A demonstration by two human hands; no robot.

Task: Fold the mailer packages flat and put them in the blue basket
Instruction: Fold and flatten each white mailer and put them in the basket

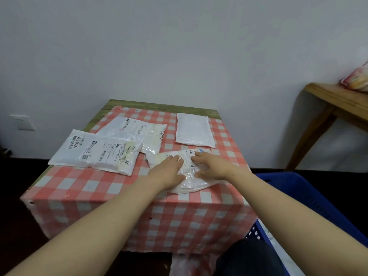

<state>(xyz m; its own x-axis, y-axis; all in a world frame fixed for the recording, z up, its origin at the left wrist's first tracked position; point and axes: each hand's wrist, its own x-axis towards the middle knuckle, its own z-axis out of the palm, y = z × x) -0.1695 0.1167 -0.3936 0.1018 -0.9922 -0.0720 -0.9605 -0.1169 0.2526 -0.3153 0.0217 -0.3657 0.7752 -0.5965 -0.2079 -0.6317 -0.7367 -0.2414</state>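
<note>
A crumpled white mailer [190, 177] with a printed label lies near the front right of the table. My left hand [169, 169] presses flat on its left part, fingers spread. My right hand [209, 166] rests on its right part, fingers curled over the label. Two larger white mailers lie to the left: one labelled mailer [95, 154] in front and another mailer [135, 132] behind it, partly under it. A plain white padded mailer [194, 130] lies flat at the back right. The blue basket [310, 198] stands on the floor to the right of the table.
The small table wears a red-and-white checked cloth [99, 186] that hangs over its front. A wooden table [338, 104] with a colourful bundle [356, 78] stands at the far right. A white wall is behind, with a socket [23, 121] low on the left.
</note>
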